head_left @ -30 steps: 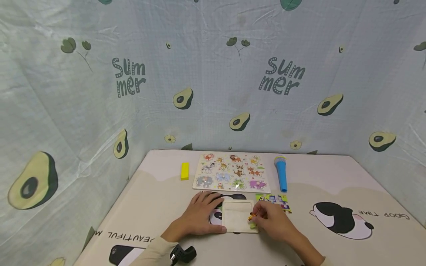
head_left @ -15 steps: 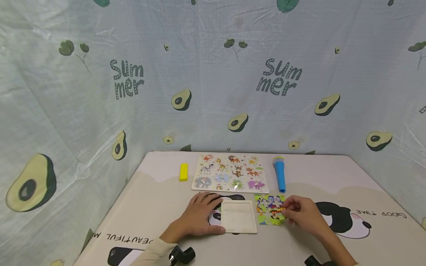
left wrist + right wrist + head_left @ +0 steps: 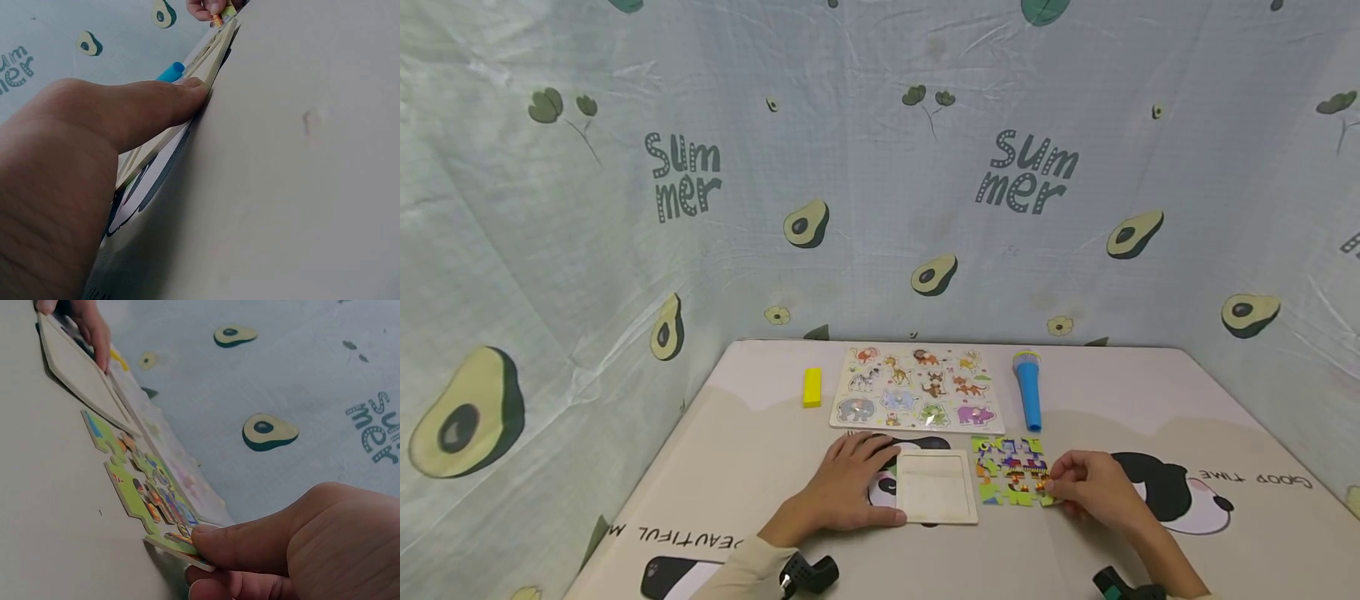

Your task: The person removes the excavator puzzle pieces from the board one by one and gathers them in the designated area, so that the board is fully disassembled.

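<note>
My left hand (image 3: 846, 487) rests at the left side of a pale wooden puzzle tray (image 3: 937, 490), which has a raised rim and no pieces in it. Its straight thumb (image 3: 165, 103) touches the tray's near edge in the left wrist view. Right of the tray lie several colourful jigsaw pieces (image 3: 1009, 468), fitted loosely together in a square. My right hand (image 3: 1097, 492) pinches a green-edged jigsaw piece (image 3: 174, 549) between thumb and fingers at the square's near right corner. In the right wrist view that piece is slightly tilted, close against its neighbours.
Behind the tray lies an animal puzzle board (image 3: 917, 389). A yellow block (image 3: 812, 388) stands left of it, and a blue toy microphone (image 3: 1028, 392) lies to its right. The table meets a printed cloth backdrop at the back.
My right hand has carried the piece from the tray's right edge over to the near right corner of the jigsaw square. The left hand has stayed at the tray.
</note>
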Demonstrator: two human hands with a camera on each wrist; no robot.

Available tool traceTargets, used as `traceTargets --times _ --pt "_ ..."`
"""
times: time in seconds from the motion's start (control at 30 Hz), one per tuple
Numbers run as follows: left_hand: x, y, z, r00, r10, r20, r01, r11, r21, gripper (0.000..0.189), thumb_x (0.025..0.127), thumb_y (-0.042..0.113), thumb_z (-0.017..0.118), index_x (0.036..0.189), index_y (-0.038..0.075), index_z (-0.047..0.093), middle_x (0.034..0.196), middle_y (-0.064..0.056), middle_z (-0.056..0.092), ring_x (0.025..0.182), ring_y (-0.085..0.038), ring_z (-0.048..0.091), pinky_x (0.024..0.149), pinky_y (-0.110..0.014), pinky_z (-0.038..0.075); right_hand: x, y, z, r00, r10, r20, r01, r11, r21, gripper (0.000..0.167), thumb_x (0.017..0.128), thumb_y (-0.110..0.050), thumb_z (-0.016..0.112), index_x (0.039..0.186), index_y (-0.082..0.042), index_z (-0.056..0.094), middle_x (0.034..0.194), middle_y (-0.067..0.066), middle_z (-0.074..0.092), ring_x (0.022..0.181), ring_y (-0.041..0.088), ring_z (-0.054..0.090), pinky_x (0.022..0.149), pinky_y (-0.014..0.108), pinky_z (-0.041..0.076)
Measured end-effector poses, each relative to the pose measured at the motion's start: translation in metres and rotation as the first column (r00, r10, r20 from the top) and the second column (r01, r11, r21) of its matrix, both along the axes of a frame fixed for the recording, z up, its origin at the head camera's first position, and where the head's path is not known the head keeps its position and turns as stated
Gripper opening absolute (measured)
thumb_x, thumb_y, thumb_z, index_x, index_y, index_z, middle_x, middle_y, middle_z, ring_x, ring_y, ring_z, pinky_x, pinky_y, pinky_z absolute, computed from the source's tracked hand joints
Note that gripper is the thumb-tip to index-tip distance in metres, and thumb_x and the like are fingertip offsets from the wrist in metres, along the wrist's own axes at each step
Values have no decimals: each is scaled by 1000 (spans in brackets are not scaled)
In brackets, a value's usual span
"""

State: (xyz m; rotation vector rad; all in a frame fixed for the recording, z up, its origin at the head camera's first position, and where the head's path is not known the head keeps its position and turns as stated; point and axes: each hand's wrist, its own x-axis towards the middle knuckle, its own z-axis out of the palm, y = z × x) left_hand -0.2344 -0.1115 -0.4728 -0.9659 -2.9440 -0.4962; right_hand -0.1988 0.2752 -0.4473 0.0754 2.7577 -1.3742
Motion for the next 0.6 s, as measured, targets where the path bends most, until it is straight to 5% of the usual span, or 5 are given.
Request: traceTargets --times 0.6 --pt "1 0 0 1000 3 -19 -3 1000 3 96 78 79 61 154 24 44 159 1 40 149 -28 27 120 -59 19 -2 -2 -6 999 4 -51 5 986 168 19 81 -16 82 88 -6 68 62 1 56 52 17 51 47 26 41"
